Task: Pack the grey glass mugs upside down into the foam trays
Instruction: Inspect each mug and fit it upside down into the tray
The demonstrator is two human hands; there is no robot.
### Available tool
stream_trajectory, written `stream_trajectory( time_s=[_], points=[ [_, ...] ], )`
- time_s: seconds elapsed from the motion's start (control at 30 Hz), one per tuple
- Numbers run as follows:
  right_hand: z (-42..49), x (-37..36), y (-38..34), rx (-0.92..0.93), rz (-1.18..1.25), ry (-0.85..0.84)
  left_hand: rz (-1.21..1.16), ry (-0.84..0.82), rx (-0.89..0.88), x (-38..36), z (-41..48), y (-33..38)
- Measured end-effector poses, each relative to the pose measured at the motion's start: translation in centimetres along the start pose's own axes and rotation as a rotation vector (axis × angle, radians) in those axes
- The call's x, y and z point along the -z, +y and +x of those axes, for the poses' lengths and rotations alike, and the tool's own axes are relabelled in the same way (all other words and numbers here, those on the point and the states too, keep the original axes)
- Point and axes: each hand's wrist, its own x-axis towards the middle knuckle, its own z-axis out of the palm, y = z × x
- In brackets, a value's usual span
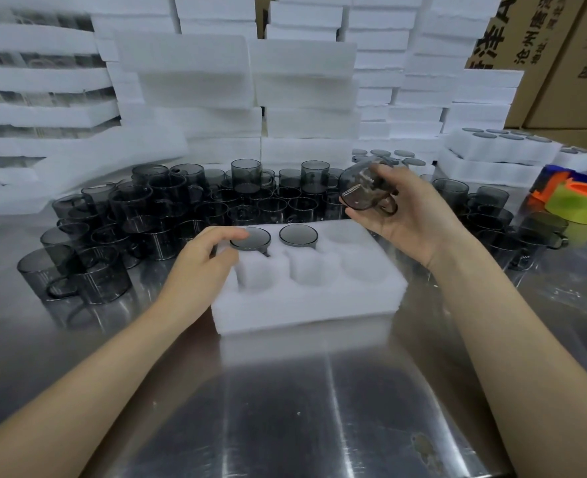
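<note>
Step in hand: we judge it to be the seating of a third mug in the foam tray (306,305), which lies at the middle of the tabletop (285,408).
Right hand: the right hand (406,215) grips the held mug (364,188), fingers curled round its body, handle towards the palm. The mug is tilted, not yet fully inverted.
Left hand: the left hand (202,260) lies at the tray's far left corner, fingers curled against the left mug (250,238). We cannot tell whether they pinch it or merely press.
Tray state: the left mug and the middle mug (298,234) sit base-up in the far row. The far right pocket (347,236) and the three near pockets are empty.
Held mug relative to hands: raised above the tray's far right corner, near the empty pocket and well apart from the left hand.
Recommended method: finish turning the mug rim-down, centre it over the far right pocket, line the handle with the pocket's notch, and lower it straight. Steady the tray with the left hand.
Risk: we judge a tilted entry liable to gouge the foam or knock the middle mug.
Stock: loose mugs (181,208) crowd the far edge of the tabletop.
</note>
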Motion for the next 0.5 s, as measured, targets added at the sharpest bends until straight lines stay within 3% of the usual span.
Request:
stream_trajectory(
  time_s=[0.17, 0.27, 0.37, 0.5],
  points=[
    [0.2, -0.2, 1.3, 0.245, -0.619, 0.081, -0.008, -0.005, -0.001, 0.0, 0.0, -0.1],
    [0.3, -0.2, 2.0, 0.251, -1.041, 0.077, 0.001, -0.009, -0.005, 0.0, 0.0, -0.1],
    [0.2, -0.1, 2.3, 0.207, -1.163, 0.051, 0.008, -0.006, -0.007, 0.0, 0.1, -0.1],
    [0.1, -0.1, 1.9, 0.287, -1.284, 0.034, 0.005, -0.004, -0.012, 0.0, 0.0, -0.1]
  ],
)
